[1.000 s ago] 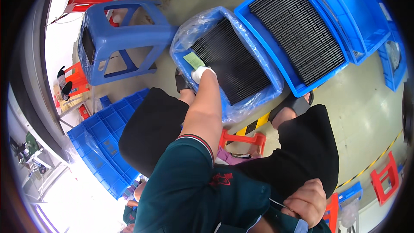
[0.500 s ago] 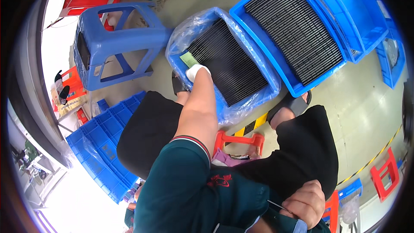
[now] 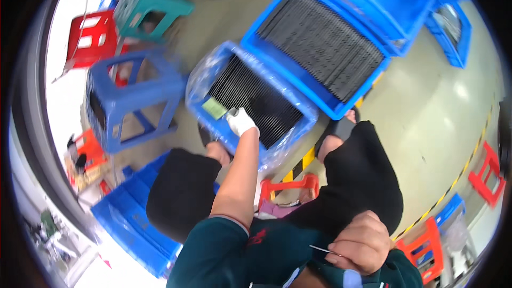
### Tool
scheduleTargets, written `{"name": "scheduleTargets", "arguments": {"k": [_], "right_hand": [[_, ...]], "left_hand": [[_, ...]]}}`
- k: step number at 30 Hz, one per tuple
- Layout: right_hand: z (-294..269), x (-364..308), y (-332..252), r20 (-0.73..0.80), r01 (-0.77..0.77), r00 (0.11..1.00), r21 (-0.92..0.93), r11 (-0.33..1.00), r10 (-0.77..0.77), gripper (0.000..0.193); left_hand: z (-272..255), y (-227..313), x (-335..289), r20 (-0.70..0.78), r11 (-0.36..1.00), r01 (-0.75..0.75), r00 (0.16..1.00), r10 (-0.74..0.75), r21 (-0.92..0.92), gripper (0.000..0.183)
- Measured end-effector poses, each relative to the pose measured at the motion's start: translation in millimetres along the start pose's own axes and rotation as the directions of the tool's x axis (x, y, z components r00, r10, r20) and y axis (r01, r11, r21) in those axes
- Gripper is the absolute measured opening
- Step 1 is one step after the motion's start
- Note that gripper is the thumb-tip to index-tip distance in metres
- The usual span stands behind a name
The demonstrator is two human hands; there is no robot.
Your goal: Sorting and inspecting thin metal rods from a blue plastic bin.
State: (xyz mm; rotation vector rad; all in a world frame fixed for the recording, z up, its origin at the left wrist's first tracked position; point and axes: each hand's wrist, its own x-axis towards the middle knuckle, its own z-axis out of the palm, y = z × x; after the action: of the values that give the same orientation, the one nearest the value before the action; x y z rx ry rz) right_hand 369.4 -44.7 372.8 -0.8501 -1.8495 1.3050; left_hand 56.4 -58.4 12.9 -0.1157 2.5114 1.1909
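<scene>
My left hand (image 3: 242, 122), in a white glove, reaches into a blue bin (image 3: 312, 117) lined with clear plastic. Its fingers are bent at the near-left end of a row of thin black strips (image 3: 257, 101) packed side by side. Whatever is between the fingertips is too blurred to name. A pale green card (image 3: 214, 108) lies just left of the fingers, at the end of the row. My bare right hand (image 3: 365, 242) is held close to my body at the lower right. It is closed on a thin silver metal rod (image 3: 322, 250), whose end sticks out to the left.
A larger blue bin (image 3: 335, 109) full of black strips (image 3: 325, 42) stands beyond, beside more blue bins (image 3: 384, 0). A blue stool (image 3: 120, 104) and a teal stool (image 3: 152, 8) are at left. Blue crates (image 3: 133, 208) lie by my left knee. An orange-red stool (image 3: 288, 184) sits between my legs.
The view has shifted, so both bins sit further left. My left hand has moved from the green card toward the strips, leaving more of the card visible. My right hand still grips the rod.
</scene>
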Motion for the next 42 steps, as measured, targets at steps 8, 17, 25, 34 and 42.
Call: {"name": "scheduleTargets", "arguments": {"k": [8, 17, 25, 34, 42], "right_hand": [[-19, -19, -1, -0.129, 0.0, 0.992, 0.047, 0.999, 0.006, 0.021], [-32, -30, 3, -0.213, -0.011, 0.977, 0.08, 0.997, 0.028, 0.02], [-43, -38, 6, -0.242, -0.002, 0.97, 0.098, 0.995, 0.026, 0.019], [-48, -45, 6, -0.242, -0.008, 0.97, 0.109, 0.994, 0.034, 0.02], [-54, -27, 6, -0.151, 0.016, 0.989, 0.08, 0.997, -0.004, 0.018]], "left_hand": [[95, 118, -137, 0.756, 0.642, -0.759, 0.356, 0.549, -0.108, 0.039], [158, 134, -226, 0.935, 0.143, -0.97, 0.231, 0.268, 0.198, 0.073], [166, 129, -248, 0.908, -0.006, -0.969, 0.23, 0.349, 0.247, 0.053], [181, 127, -257, 0.919, -0.067, -0.971, 0.193, 0.343, 0.229, 0.05], [186, 140, -236, 0.901, -0.031, -0.958, 0.256, 0.349, 0.284, 0.033]]}}
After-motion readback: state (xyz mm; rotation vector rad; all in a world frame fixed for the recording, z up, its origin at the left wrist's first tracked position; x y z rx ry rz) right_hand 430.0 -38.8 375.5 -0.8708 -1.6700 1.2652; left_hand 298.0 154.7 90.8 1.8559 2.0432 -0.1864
